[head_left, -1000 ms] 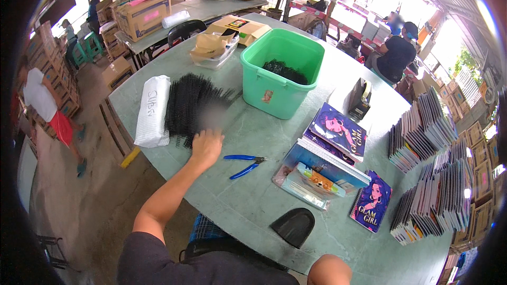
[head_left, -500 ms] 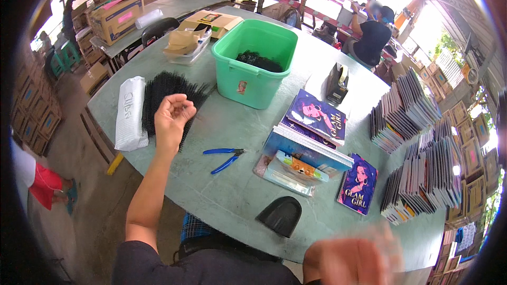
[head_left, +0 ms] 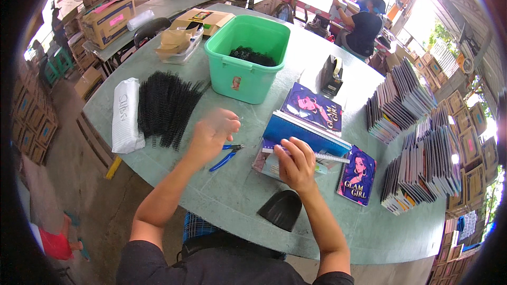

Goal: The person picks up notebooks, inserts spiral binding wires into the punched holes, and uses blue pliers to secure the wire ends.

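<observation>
My left hand (head_left: 215,133), partly blurred, hovers above the blue-handled cutters (head_left: 224,161) with its fingers curled in. Whatever it pinches, if anything, is too small to make out. My right hand (head_left: 297,165) has its fingers bent over the top edge of a notebook (head_left: 331,157), which tips forward from a row of blue notebooks (head_left: 303,133). Behind that row lie purple notebooks (head_left: 311,106) in a pile. Another purple notebook (head_left: 357,176) lies flat to the right. To my left, many black plastic spiral coils (head_left: 169,108) are spread beside a white wrapped bundle (head_left: 127,116).
A green bin (head_left: 240,82) with black coils inside stands mid-table. Near it are a tape dispenser (head_left: 331,75) and a plastic tub (head_left: 179,45). Notebook stacks (head_left: 422,166) line the right side. A black curved piece (head_left: 281,210) lies at the near edge. A person (head_left: 364,29) sits beyond.
My right hand has come up from the lower right to the notebook row, where a notebook now tips forward. My left hand has moved right, from the coils to over the cutters.
</observation>
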### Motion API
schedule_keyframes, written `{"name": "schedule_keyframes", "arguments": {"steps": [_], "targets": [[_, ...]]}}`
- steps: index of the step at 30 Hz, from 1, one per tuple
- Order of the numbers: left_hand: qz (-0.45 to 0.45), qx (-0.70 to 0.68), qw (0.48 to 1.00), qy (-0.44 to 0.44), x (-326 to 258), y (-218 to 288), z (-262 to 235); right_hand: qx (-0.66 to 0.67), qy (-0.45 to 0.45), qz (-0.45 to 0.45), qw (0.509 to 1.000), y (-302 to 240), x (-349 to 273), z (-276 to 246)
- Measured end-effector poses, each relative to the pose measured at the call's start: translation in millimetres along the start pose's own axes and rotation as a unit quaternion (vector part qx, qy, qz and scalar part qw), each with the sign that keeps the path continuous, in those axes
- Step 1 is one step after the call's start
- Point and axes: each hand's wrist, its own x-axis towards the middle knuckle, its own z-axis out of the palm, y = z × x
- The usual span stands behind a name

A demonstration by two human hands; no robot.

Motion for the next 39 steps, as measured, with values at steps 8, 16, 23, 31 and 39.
{"name": "schedule_keyframes", "arguments": {"steps": [8, 16, 23, 31, 39], "targets": [[0.112, 0.109, 0.987, -0.027, 2.3, 16.4, 41.2, -0.111, -0.076, 0.200, 0.971, -5.4, 42.8, 23.2], [0.137, 0.199, 0.970, 0.011, 8.8, 12.3, 50.3, -0.031, -0.118, 0.223, 0.967, -10.7, 42.5, 9.8], [0.066, 0.214, 0.971, -0.085, 28.7, 12.4, 19.6, 0.018, -0.116, 0.222, 0.968, -3.8, 43.9, 10.4], [-0.015, 0.258, 0.952, -0.162, 35.0, 33.3, 3.0, 0.125, -0.059, 0.301, 0.943, -4.7, 52.2, 21.4], [0.159, 0.274, 0.942, -0.108, 37.5, 17.3, 7.2, 0.085, -0.050, 0.276, 0.956, -8.1, 54.3, 23.3]]}}
